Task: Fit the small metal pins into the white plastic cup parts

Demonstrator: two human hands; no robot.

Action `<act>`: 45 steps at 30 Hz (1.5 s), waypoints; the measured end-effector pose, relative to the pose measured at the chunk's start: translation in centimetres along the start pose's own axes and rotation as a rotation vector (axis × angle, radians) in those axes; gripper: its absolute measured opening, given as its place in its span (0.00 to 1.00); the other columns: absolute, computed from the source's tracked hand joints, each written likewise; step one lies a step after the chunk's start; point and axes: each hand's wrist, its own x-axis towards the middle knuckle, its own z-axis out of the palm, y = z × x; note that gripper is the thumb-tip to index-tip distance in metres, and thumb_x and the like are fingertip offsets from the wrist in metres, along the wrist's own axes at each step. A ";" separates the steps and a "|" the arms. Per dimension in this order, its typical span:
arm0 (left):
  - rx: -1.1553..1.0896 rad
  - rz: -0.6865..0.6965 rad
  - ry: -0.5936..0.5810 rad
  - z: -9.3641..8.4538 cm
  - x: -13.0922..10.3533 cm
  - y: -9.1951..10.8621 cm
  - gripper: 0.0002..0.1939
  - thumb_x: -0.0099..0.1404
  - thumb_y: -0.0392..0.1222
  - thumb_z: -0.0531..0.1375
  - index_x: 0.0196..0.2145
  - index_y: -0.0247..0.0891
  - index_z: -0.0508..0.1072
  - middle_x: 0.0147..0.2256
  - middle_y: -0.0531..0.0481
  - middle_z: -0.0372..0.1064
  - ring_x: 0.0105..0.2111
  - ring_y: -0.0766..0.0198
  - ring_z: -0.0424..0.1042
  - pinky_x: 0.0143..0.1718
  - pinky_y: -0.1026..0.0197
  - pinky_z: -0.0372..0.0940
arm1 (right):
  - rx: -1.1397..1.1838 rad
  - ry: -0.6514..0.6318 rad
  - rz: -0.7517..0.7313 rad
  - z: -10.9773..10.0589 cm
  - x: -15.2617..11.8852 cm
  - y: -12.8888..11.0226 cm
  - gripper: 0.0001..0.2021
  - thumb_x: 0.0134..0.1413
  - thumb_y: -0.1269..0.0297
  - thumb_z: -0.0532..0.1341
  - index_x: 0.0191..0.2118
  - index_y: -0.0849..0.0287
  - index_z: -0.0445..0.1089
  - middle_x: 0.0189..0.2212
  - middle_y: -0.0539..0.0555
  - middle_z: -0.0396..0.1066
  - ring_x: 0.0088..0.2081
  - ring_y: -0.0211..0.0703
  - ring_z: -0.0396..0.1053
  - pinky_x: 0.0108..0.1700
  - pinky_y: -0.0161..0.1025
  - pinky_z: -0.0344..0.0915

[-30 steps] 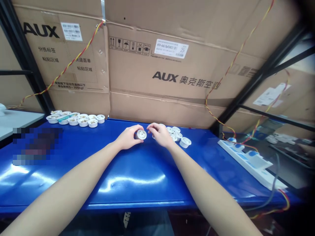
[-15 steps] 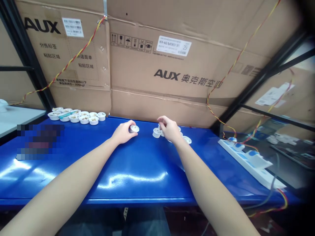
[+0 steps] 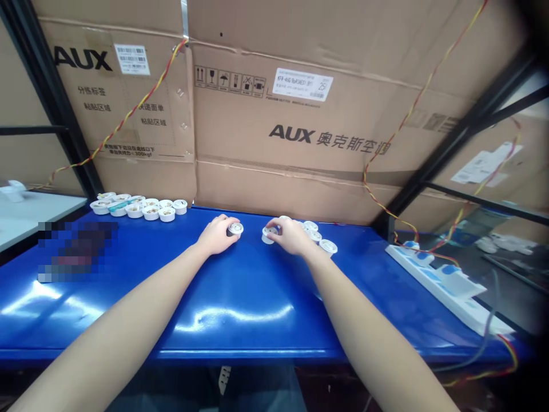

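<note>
My left hand [image 3: 217, 234] is closed, thumb and fingers around a small round white cup [image 3: 235, 228] near the middle of the blue table [image 3: 240, 297]. To its right my right hand [image 3: 289, 234] grips another small white cup [image 3: 268, 235] between thumb and fingers, at the left end of a group. Several more white cups [image 3: 314, 235] of that group show behind and to the right of my right hand, partly hidden by it. One cup [image 3: 328, 246] stands at the group's right end.
At the back left stand several white cups [image 3: 151, 212] in rows, with a teal item [image 3: 121, 205] across some. A white power strip [image 3: 446, 292] lies along the right edge. Large cardboard boxes [image 3: 240, 189] wall off the back. A pixelated patch [image 3: 77, 252] covers something at left.
My right hand has shifted from above the group to the cup at its left end and closed on it. My left hand keeps its hold on its cup. The camera view has shifted slightly.
</note>
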 end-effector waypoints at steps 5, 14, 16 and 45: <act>-0.021 0.020 -0.017 -0.1 -0.2 0.4 0.22 0.58 0.41 0.60 0.51 0.44 0.71 0.49 0.46 0.69 0.52 0.53 0.68 0.56 0.52 0.62 | 0.149 -0.017 -0.163 1.8 -0.2 -1.6 0.17 0.53 0.60 0.65 0.49 0.58 0.71 0.46 0.57 0.71 0.39 0.43 0.70 0.45 0.41 0.66; -0.060 0.044 -0.023 0.0 -0.3 0.9 0.18 0.60 0.47 0.61 0.48 0.45 0.72 0.47 0.48 0.70 0.48 0.54 0.70 0.53 0.52 0.64 | 0.151 -0.083 -0.144 2.2 -0.2 -1.3 0.18 0.59 0.59 0.59 0.53 0.60 0.70 0.50 0.61 0.69 0.48 0.48 0.70 0.53 0.46 0.65; -0.056 0.047 -0.026 -0.1 -0.3 0.9 0.18 0.60 0.47 0.61 0.48 0.46 0.72 0.46 0.48 0.71 0.48 0.54 0.71 0.52 0.52 0.65 | 0.157 -0.102 -0.152 2.2 -0.1 -1.1 0.18 0.60 0.61 0.58 0.55 0.59 0.69 0.53 0.61 0.69 0.51 0.50 0.69 0.55 0.47 0.64; 0.113 0.420 -0.090 -1.7 -0.3 1.2 0.20 0.60 0.32 0.57 0.50 0.44 0.71 0.49 0.49 0.70 0.49 0.57 0.70 0.51 0.56 0.64 | 0.109 0.001 -0.295 2.4 0.1 -0.8 0.21 0.45 0.75 0.62 0.48 0.57 0.73 0.47 0.55 0.74 0.48 0.49 0.70 0.53 0.45 0.63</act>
